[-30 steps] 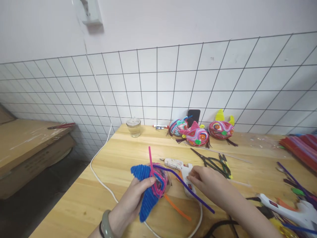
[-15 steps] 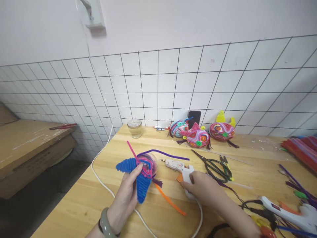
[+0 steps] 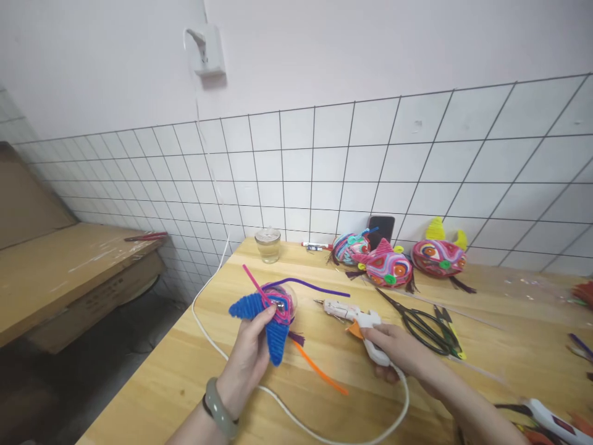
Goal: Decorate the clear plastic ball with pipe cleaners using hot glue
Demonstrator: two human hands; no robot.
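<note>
My left hand (image 3: 252, 343) grips a pipe-cleaner fish (image 3: 282, 309), its thumb pressed on the pink and blue coiled side. Two blue fins (image 3: 277, 340) stick out from it, and part of its round body looks clear. Loose pink, purple and orange pipe cleaners (image 3: 322, 369) extend from around it. My right hand (image 3: 391, 346) is wrapped round the handle of a white hot glue gun (image 3: 370, 330) with an orange trigger. The gun's metal nozzle points left toward the fish, a short gap apart from it. A white cord runs from the handle's base.
Black-handled scissors (image 3: 424, 324) and a yellow-and-black cutter (image 3: 448, 327) lie right of the glue gun. Several finished fish (image 3: 386, 264), a phone (image 3: 382, 228) and a lidded glass jar (image 3: 268, 245) line the wall side. Another white tool (image 3: 556, 423) is at lower right. The cord (image 3: 210, 337) crosses the table's left edge.
My right hand has moved the glue gun to the right, a little farther from the fish. The camera view has shifted left. My left hand keeps its grip on the fish.
</note>
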